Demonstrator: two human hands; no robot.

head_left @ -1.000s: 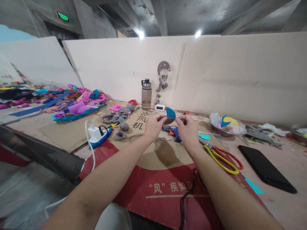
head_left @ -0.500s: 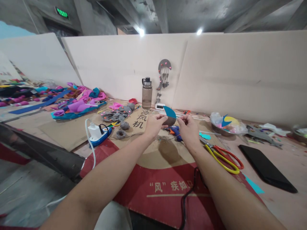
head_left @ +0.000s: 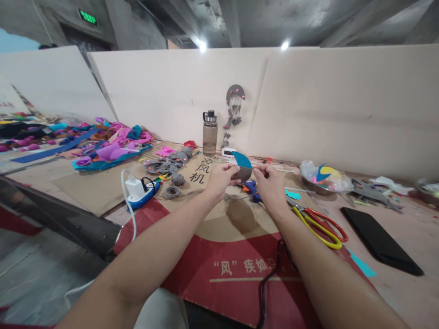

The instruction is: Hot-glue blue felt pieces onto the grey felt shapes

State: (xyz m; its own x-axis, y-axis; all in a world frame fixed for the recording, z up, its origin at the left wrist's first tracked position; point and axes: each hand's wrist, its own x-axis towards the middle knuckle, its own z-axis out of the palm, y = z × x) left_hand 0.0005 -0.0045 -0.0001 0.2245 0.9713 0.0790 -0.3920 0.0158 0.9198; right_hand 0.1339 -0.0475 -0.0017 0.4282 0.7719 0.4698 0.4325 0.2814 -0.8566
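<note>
A small blue and grey felt piece [head_left: 243,161] is held up above the cardboard sheet [head_left: 219,224]. My left hand [head_left: 221,180] pinches its lower left edge between thumb and fingers. At its right edge, the fingertips of my right hand [head_left: 269,185] are closed on the same piece. Behind and below my right hand lies a blue glue gun [head_left: 253,191], partly hidden. Scissors with red and yellow handles [head_left: 317,224] rest beside my right forearm.
A bottle [head_left: 210,135] stands by the back board. Left of my hands are grey yarn [head_left: 172,192], a blue power strip [head_left: 146,196] and colourful felt scraps [head_left: 113,148]. At right lie a black phone [head_left: 380,240] and a bowl [head_left: 318,185] with plastic and felt.
The felt piece has tilted slightly, showing a little more of its grey part. Both hands keep almost the same place.
</note>
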